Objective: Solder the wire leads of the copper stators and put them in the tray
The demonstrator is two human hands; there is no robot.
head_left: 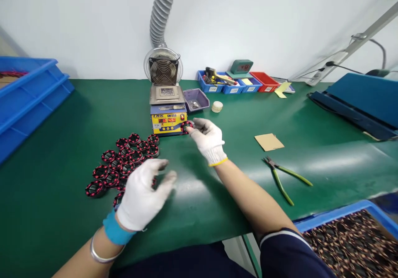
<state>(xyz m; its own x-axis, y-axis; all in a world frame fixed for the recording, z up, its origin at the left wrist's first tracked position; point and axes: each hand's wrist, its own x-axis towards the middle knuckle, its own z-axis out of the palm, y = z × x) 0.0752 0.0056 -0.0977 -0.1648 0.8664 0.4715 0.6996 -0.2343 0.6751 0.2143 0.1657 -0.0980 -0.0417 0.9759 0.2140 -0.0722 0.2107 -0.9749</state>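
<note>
A small wire-wound ring coil (187,126), black with red windings, is pinched between the thumb and fingers of my white-gloved right hand (207,137). It hovers in front of the yellow and blue solder pot (169,118), whose display is lit. My left hand (146,189), also gloved, holds nothing; its thumb and fingers are apart. Beneath and beyond it stands a cluster of similar ring coils (127,168), partly hidden by the glove. Dark smudges mark the left glove's fingertips.
Behind the pot are a round fan (163,71) and grey duct (162,10). A purple tray (197,100) and white round container (217,106) stand beside it. Green-handled cutters (281,176) and a cardboard square (269,142) lie right. A blue crate (338,218) of coils sits lower right.
</note>
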